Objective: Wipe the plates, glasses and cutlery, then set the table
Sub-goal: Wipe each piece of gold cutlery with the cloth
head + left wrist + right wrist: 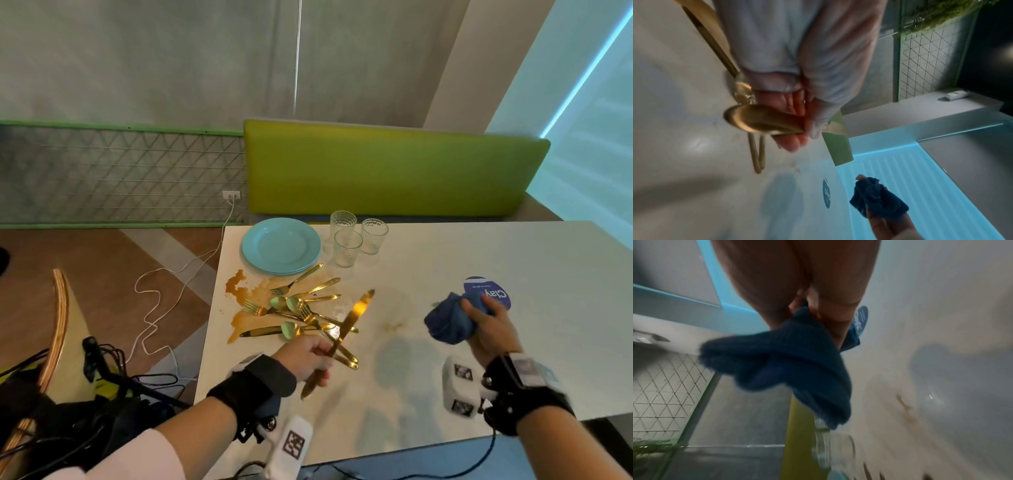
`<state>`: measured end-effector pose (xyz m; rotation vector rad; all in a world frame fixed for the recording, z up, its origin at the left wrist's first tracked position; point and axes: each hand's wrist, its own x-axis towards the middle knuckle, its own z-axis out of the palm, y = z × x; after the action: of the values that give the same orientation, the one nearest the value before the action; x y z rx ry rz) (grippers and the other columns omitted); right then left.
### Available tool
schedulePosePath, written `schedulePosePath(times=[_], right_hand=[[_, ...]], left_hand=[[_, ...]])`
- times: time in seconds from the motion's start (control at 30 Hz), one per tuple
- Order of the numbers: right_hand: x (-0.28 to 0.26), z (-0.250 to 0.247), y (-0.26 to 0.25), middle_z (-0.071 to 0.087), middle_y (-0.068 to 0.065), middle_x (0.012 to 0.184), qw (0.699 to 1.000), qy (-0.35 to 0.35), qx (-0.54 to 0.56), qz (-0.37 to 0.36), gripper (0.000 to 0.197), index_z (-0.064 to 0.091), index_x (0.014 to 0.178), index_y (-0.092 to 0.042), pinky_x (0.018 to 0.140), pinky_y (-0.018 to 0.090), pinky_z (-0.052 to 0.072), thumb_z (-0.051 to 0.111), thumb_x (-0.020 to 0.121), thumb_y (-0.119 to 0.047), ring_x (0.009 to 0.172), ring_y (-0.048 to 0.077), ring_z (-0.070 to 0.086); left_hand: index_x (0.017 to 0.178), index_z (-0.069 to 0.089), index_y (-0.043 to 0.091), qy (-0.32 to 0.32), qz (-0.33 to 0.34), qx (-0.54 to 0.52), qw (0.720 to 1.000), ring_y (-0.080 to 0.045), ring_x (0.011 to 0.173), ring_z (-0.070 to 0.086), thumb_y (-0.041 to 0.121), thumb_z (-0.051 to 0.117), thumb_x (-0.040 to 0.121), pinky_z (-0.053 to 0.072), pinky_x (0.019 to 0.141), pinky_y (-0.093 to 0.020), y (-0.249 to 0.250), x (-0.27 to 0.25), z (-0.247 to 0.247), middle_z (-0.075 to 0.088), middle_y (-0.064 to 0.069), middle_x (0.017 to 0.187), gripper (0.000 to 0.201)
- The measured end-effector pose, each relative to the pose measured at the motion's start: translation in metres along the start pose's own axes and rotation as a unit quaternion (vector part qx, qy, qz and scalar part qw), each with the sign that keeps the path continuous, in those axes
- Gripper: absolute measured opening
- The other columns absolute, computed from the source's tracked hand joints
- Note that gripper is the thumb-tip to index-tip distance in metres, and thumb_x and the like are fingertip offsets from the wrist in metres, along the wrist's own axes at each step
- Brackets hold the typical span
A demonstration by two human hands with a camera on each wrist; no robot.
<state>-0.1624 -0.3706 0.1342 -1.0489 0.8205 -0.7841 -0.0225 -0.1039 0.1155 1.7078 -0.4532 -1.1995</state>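
My left hand (310, 356) grips a gold knife (346, 329) by its handle, the blade raised over the white table (445, 260) and pointing away from me. In the left wrist view the knife's handle (760, 120) sticks out of my curled fingers (793, 141). My right hand (486, 325) holds a bunched blue cloth (448, 322), lifted above the table; the cloth (789, 363) hangs from that hand in the right wrist view. A pile of gold cutlery (298, 308) lies by a brown spill (239, 291). Stacked light-blue plates (281, 245) and three clear glasses (347, 248) stand at the far side.
A round blue sticker (489, 291) lies on the table behind the cloth. A green bench back (387, 168) runs along the far edge. Left of the table are a wooden chair (58, 329), black gear and a white cable (161, 308) on the floor.
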Motion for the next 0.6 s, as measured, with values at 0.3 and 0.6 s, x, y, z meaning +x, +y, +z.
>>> schedulePosePath(times=[0.3,0.6], right_hand=[[-0.067,0.075,0.059,0.061,0.012,0.112,0.977,-0.151,0.028,0.149,0.03,0.046,0.124,-0.012,0.073,0.031,0.056,0.045,0.094,-0.011,0.093,0.023,0.061],[-0.053,0.086,0.049,0.062,0.011,0.089,0.993,-0.064,0.024,0.095,0.02,0.053,0.106,0.0,0.073,0.032,0.049,0.05,0.088,0.007,0.08,0.022,0.06]], left_hand=[[0.096,0.054,0.009,0.056,0.03,-0.05,0.997,-0.02,0.054,0.056,-0.004,0.049,0.09,0.051,0.052,-0.025,0.021,0.022,0.045,0.06,-0.008,0.075,0.014],[0.096,0.06,0.01,0.032,0.017,-0.074,0.997,0.001,0.046,0.061,-0.002,0.053,0.09,0.047,0.053,-0.014,0.012,0.017,0.056,0.06,-0.002,0.076,0.015]])
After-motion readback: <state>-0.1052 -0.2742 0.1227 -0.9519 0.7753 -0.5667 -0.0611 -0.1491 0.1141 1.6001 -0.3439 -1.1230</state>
